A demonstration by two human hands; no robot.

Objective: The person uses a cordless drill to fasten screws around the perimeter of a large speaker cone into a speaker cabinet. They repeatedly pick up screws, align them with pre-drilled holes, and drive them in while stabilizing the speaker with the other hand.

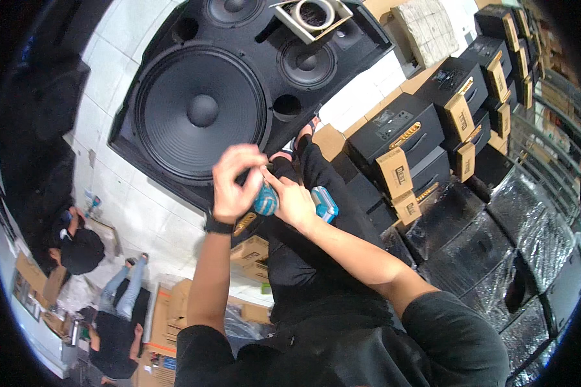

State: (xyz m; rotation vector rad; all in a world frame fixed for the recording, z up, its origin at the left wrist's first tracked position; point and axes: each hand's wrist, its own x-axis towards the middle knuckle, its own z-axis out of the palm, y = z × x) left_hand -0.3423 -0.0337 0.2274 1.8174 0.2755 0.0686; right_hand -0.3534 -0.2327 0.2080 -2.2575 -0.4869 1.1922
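My right hand (pixel 292 201) is wrapped round a teal cordless drill (pixel 266 200), whose battery (pixel 325 204) sticks out past the wrist side. Close against the drill's front end is my left hand (pixel 237 184), with a dark band on its wrist. Its fingers are curled but smeared by motion, so whether anything is between them does not show. Both hands are over the near edge of a large black speaker cabinet (pixel 126 126), which lies with its drivers facing up. A big woofer cone (pixel 174 106) fills its left part, with smaller drivers (pixel 307 62) beyond.
An open box with a tape roll (pixel 313 14) rests on the cabinet's far end. Rows of black amplifier-like units (pixel 394 129) with small cardboard boxes (pixel 394 172) stand right, wrapped black cabinets (pixel 458 226) nearer. At left, two people (pixel 82 248) work near flattened cardboard (pixel 158 322).
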